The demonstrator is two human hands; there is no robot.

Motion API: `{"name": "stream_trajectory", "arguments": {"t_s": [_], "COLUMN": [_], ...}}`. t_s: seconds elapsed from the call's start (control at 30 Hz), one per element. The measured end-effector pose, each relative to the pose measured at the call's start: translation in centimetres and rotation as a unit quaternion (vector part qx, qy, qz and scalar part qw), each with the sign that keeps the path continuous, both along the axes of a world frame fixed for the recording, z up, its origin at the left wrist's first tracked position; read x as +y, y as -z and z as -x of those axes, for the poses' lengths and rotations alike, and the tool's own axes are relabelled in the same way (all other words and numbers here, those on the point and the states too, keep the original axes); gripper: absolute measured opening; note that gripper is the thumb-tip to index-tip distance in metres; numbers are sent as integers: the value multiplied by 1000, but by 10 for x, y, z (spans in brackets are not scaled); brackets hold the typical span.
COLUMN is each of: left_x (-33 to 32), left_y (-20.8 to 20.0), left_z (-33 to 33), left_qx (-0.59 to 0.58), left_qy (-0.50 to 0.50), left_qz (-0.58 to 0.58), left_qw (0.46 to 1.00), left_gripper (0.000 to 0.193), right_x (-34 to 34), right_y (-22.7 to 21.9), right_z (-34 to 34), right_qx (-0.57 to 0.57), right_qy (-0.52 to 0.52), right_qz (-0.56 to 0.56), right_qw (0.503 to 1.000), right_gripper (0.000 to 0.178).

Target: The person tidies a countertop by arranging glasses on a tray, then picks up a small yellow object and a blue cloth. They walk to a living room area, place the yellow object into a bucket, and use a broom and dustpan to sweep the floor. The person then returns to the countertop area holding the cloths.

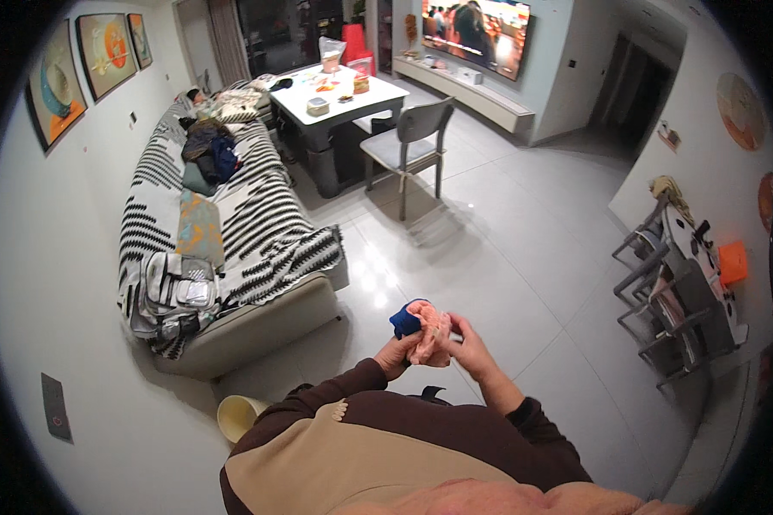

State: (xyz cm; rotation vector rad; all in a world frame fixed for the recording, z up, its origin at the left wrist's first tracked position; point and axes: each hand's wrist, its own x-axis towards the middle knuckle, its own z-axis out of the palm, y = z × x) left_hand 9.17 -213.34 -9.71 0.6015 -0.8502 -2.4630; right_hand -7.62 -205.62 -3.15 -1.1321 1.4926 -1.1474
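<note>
A crumpled salmon-pink cloth [428, 333] is held up in front of my body, with a dark blue piece of fabric [405, 320] at its left side. My left hand [392, 355] grips the bundle from below and the left, and its fingertips are partly hidden by the cloth. On the right side of the bundle, my right hand [469, 347] has its fingers bent and pressed into the pink folds. The exact kind of cloth item cannot be made out. Beneath both hands lies the grey tiled floor [507, 283].
A long sofa [266, 330] with a striped cover stands left, bearing an open bag [180, 283] and clothes. A pale bin [239, 417] is by my left side. Ahead are a white table [352, 107] and grey chair [416, 142]; another table [704, 266] with chairs stands right.
</note>
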Motion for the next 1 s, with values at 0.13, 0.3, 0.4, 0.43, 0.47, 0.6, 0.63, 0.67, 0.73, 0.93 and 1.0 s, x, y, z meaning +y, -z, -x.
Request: {"name": "stream_trajectory", "arguments": {"t_s": [0.13, 0.3, 0.4, 0.43, 0.47, 0.6, 0.63, 0.67, 0.73, 0.93, 1.0], "left_x": [56, 138, 172, 183, 192, 222, 230, 234, 248, 271, 275], "left_y": [-4, -6, -9, -9, -8, 2, 5, 8, 10, 4, 5], "left_z": [68, 151, 191, 204, 216, 262, 274, 285, 310, 362, 391], "left_qx": [-12, -47, -61, -58, -83, -52, -39, -46, -49, -61, -68], "left_qy": [88, 188, 243, 252, 255, 280, 299, 320, 367, 472, 485], "left_qz": [35, -4, -14, -17, -7, -21, -33, -51, -78, -27, -72], "left_qw": [995, 981, 968, 966, 963, 958, 953, 945, 925, 879, 869], "left_gripper": [49, 59, 60, 59, 58, 58, 58, 59, 59, 51, 50], "right_x": [84, 183, 237, 252, 264, 310, 323, 336, 358, 376, 391], "right_y": [2, 10, 22, 25, 27, 19, 15, 13, 9, 15, 8], "right_z": [42, 104, 134, 142, 148, 172, 176, 180, 190, 206, 222], "right_qx": [3, -17, -45, -65, -27, -2, -37, -70, -120, 17, -84], "right_qy": [55, 139, 220, 249, 303, 373, 382, 399, 441, 554, 571], "right_qz": [30, 30, 42, 41, 47, 57, 81, 94, 115, 125, 138], "right_qw": [998, 990, 974, 965, 951, 926, 920, 909, 882, 823, 805], "right_gripper": [81, 76, 59, 56, 48, 33, 33, 32, 33, 39, 42]}}
